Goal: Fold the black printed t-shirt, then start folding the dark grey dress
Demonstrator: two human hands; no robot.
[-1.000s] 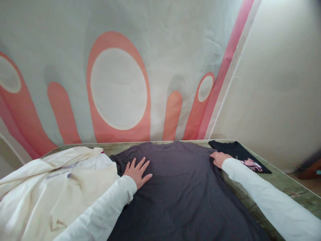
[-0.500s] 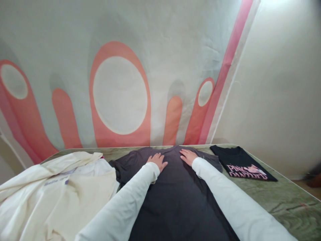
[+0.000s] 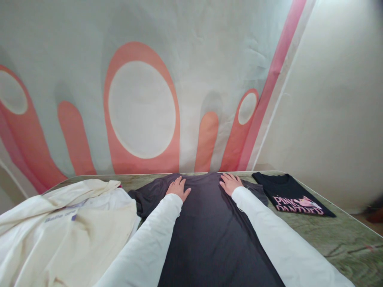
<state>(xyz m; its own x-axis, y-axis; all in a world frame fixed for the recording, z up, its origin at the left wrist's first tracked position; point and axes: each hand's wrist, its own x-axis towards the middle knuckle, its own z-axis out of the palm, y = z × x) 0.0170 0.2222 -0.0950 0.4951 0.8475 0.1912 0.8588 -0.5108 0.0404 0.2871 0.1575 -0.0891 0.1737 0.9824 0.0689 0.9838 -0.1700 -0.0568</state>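
A dark grey T-shirt lies spread flat on the table, its collar end toward the far wall. My left hand rests flat on its upper left part, fingers together and extended. My right hand lies flat on the upper right part near the shoulder. Both arms wear long white sleeves and reach forward across the shirt. Neither hand holds anything.
A heap of cream and white garments covers the table's left side. A folded black T-shirt with pink print lies at the far right. The green marbled table ends at a wall with orange and white shapes.
Both hands moved from the shirt's outer sides inward to its top edge, then spread slightly apart along the shoulders. The view shifted a little.
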